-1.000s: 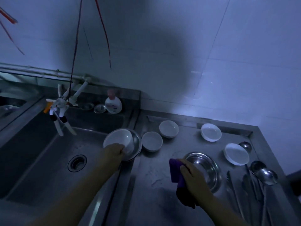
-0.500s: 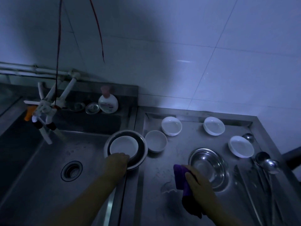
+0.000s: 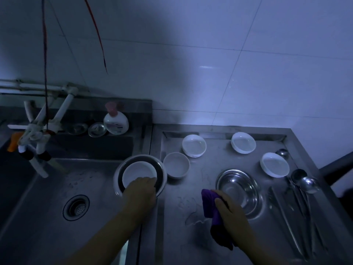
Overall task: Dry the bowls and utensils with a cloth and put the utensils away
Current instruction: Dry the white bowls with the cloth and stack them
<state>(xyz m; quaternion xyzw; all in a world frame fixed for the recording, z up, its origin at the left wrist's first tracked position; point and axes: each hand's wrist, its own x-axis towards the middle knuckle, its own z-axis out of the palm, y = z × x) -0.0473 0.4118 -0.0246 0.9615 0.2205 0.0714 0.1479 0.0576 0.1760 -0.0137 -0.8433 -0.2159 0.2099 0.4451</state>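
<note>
Fingers of our left hand [image 3: 139, 190] curl over the near rim of the round white ceramic bowl [image 3: 138, 174], which sits inside a larger round steel basin [image 3: 160, 169] at the right edge of the steel sink [image 3: 57, 188]. Our right hand [image 3: 232, 211] grips the bunched purple cloth [image 3: 208, 201] against the near-left rim of an empty shallow steel bowl [image 3: 238, 190] on the steel counter [image 3: 191, 226].

Four more small white bowls [image 3: 176, 165] stand empty on the counter, and steel ladles and utensils [image 3: 298, 197] lie at its right side.

A second ago the white bowl was tilted up against the basin; now it lies flat within it, while our right hand keeps the cloth at the same bowl.
</note>
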